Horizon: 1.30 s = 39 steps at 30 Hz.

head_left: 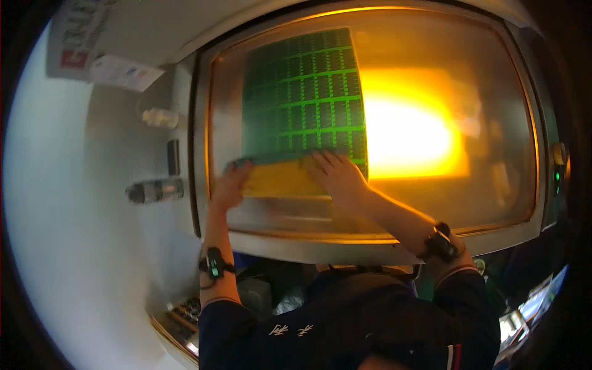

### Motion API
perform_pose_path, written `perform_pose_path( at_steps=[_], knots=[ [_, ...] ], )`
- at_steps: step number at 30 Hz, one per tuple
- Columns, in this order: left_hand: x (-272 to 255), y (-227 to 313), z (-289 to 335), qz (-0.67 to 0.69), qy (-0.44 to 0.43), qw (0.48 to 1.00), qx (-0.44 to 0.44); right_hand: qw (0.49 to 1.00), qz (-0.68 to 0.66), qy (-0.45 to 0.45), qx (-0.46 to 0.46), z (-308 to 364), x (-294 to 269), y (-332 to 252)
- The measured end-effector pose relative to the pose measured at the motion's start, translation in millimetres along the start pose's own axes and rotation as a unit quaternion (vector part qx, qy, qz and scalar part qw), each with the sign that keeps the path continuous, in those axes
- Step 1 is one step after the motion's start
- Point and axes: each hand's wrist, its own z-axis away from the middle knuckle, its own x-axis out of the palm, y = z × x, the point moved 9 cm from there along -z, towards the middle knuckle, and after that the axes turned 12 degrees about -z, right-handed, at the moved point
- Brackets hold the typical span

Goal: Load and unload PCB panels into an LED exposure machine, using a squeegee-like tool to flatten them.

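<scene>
A green circuit board panel [317, 92] with a grid of repeated patterns lies on the left part of a framed glass bed [407, 209]. Along the panel's near edge is a flat yellow piece [280, 179], like a strip or a turned-up sheet; which of these it is I cannot tell. My left hand [230, 186] holds its left end with bent fingers. At the right end, my right hand [340, 176] grips it, fingertips over the far edge and thumb hidden. Both hands look slightly blurred.
Bright yellow light [410, 126] glows on the bed right of the panel. A raised metal frame [370, 250] surrounds the bed. On the left stand a grey cylindrical fitting [155, 191] and a pale fitting [159, 118]. Green indicator lights [557, 179] show at the right side.
</scene>
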Motion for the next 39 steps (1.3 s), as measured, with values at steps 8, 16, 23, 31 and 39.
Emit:
perform_pose_path(
  at_steps=[8, 16, 23, 31, 39],
  knots=[
    [-124, -30, -317, -0.004, 0.144, 0.989, 0.017, 0.959, 0.136, 0.151, 0.199, -190, -73, 277],
    [-170, -25, -459, 0.032, 0.171, 0.983, 0.062, 0.955, 0.202, 0.049, 0.214, -240, -120, 377],
    [-149, -15, -400, -0.009, 0.226, 0.971, 0.074, 0.955, 0.193, 0.089, 0.205, -197, -106, 342],
    [-23, 69, -63, 0.066, -0.082, 0.982, 0.159, 0.885, -0.376, -0.067, 0.267, 46, -6, 118],
    [-20, 105, -7, 0.027, 0.064, 0.984, 0.166, 0.995, -0.068, 0.032, 0.072, 69, -74, 16]
  ],
)
